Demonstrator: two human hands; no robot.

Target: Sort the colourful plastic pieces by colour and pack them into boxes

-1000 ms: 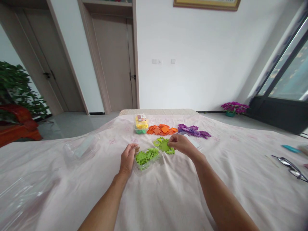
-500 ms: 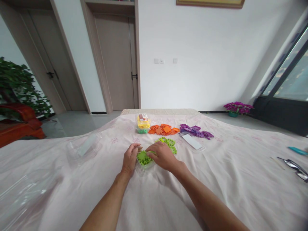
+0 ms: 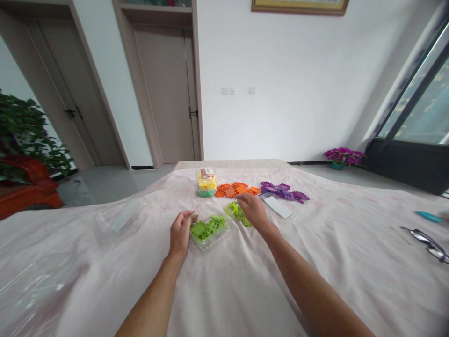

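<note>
A clear plastic box on the cloth holds light green, notched, flat pieces. My left hand grips its left rim, fingers and thumb closed around the edge. More light green pieces lie loose on the cloth, just beyond the box's right corner. Over the right side of this loose pile is my right hand, its fingers loosely bent and apart; nothing shows in them. The hand covers part of the pile.
Behind are a box of yellow pieces on green ones, orange pieces and purple pieces. An open clear lid lies at right, clear packaging at left. Eyeglasses and a teal object are far right.
My right hand has moved from over the box, right and away from me, to the loose green pieces. My left hand still grips the box, whose contents are now uncovered.
</note>
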